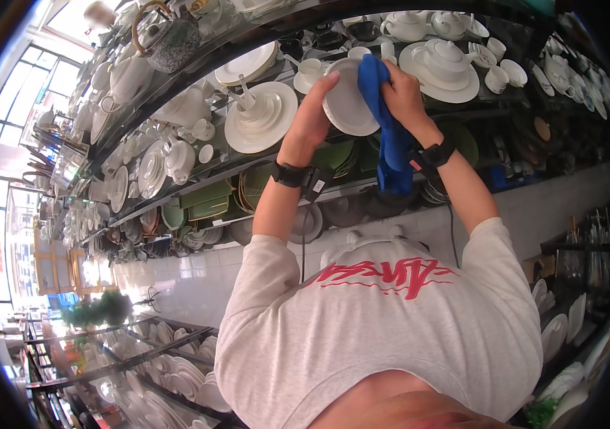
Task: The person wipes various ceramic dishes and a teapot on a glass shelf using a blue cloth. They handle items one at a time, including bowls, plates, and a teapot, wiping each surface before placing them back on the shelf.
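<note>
My left hand (313, 115) grips the left rim of a round white dish (349, 102), thumb over the edge. The dish is tilted towards me, in front of the shelf. A blue cloth (391, 145) is bunched in my right hand (404, 96) and lies against the dish's right rim. Its lower part hangs down below my right wrist. Left of my hands stands a stack of white plates and bowls (261, 118) with a spoon on top. To the right, a white teapot (447, 59) sits on a white plate (412, 69). A white cup (310, 68) is just behind my left thumb.
Green plates (206, 201) and dark bowls (345, 209) fill the lower shelves. A speckled grey teapot (171, 45) with a looped handle stands on the upper shelf at left. White plates (181, 378) crowd a rack behind me. Cables (303, 241) hang from both wrist devices.
</note>
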The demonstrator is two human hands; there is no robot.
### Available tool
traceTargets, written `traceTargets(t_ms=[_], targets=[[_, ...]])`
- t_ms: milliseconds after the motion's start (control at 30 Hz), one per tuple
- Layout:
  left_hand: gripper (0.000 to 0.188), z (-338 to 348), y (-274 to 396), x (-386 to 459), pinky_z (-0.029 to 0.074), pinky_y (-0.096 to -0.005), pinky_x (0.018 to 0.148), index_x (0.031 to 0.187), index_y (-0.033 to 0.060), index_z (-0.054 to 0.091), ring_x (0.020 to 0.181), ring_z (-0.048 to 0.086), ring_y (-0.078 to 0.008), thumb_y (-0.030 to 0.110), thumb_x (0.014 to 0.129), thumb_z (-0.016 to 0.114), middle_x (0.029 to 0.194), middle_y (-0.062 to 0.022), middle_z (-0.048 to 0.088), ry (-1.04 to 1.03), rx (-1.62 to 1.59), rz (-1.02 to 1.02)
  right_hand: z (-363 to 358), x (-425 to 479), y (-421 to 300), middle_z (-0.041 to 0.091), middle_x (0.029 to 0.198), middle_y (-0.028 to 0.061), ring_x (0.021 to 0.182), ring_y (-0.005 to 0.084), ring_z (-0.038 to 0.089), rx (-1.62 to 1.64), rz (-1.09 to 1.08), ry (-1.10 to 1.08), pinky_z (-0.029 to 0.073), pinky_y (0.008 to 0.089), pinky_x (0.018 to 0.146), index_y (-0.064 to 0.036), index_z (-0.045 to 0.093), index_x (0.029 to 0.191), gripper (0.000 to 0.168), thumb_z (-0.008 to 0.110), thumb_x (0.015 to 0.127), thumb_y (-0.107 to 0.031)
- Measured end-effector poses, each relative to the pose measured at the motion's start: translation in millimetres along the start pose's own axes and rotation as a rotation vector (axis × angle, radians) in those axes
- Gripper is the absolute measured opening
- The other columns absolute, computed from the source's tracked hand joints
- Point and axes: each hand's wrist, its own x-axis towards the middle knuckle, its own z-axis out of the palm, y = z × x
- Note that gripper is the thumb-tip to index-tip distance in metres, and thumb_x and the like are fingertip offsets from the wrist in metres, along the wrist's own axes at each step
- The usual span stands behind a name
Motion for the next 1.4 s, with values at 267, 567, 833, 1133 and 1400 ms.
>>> traceTargets(t_ms=[267,567,833,1133,1400], targets=[[0.048,-2,-8,3,0.041,-0.0334,0.095,0.127,0.0006,0.045,0.109,0.052,-0.0191,0.03,0.09,0.05,0.12,-0.0101,0.054,-0.023,0.057,0.208,5,-16,-11,0.059,0.077,0.0181,0.061,0.0281,0.057,0.217,0.241,-0.006,0.044,0.0332,0.058,0.0,0.055,0.106,0.028,0.055,0.079,-0.005],[0.049,3,4,3,0.044,-0.0321,0.091,0.125,0.0006,0.049,0.105,0.056,-0.0192,0.036,0.09,0.048,0.115,-0.0108,0.059,-0.01,0.037,-0.07,-24,22,-8,0.057,0.099,0.0176,0.087,0.0393,0.057,-0.153,-0.363,-0.139,0.049,0.0438,0.072,0.004,0.052,0.102,0.03,0.059,0.073,-0.003],[0.048,0,-3,15,0.046,-0.0323,0.088,0.123,-0.0009,0.05,0.1,0.058,-0.0185,0.035,0.091,0.049,0.111,-0.01,0.06,-0.103,0.184,0.213,4,-11,1,0.059,0.097,0.0185,0.087,0.0401,0.058,-0.132,0.011,-0.002,0.049,0.0451,0.073,0.002,0.054,0.103,0.029,0.057,0.074,-0.002],[0.046,1,4,19,0.047,-0.0325,0.087,0.117,-0.0002,0.054,0.099,0.058,-0.0182,0.038,0.091,0.052,0.108,-0.009,0.061,-0.068,0.118,-0.155,-14,32,0,0.06,0.093,0.0099,0.082,0.0298,0.062,-0.289,-0.602,-0.017,0.053,0.0361,0.065,-0.004,0.058,0.103,0.031,0.061,0.071,-0.004],[0.049,-9,-6,18,0.045,-0.0341,0.091,0.123,-0.0005,0.05,0.104,0.057,-0.0202,0.038,0.092,0.051,0.117,-0.0111,0.058,-0.09,0.12,0.032,-5,5,3,0.06,0.095,0.0116,0.082,0.0331,0.061,-0.295,-0.179,-0.03,0.052,0.0396,0.065,-0.003,0.057,0.103,0.031,0.059,0.073,-0.003]])
